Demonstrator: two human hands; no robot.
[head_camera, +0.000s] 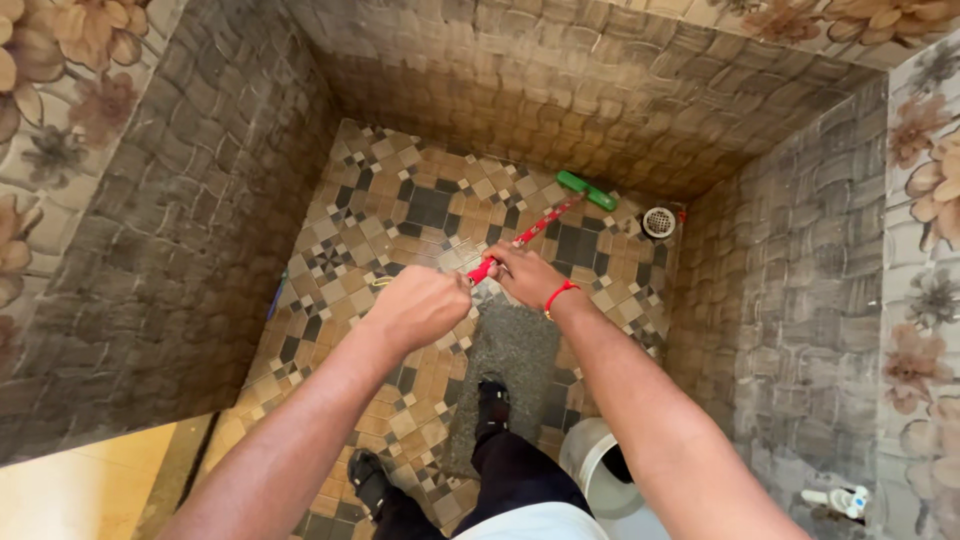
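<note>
You stand on a patterned tile floor (420, 215) in a small stall, its lower walls clad in brown stone-look tile and its upper walls in flower-print tile. Nearest you, your two feet in dark sandals rest by a grey mat (512, 350) laid on the floor, and a white bucket (592, 462) sits just right of the mat. Above the mat your left hand (420, 305) is clenched around the near end of the handle, and your right hand (522, 272), with a red thread at the wrist, grasps the red handle of the wiper (540, 225) just beyond it. The handle slants away from the mat to a green head (586, 190) lying on the tiles near the far wall. Just right of that head is a round drain (658, 222) in the corner. Far right of the mat, a white tap fitting (838, 498) juts from the wall
</note>
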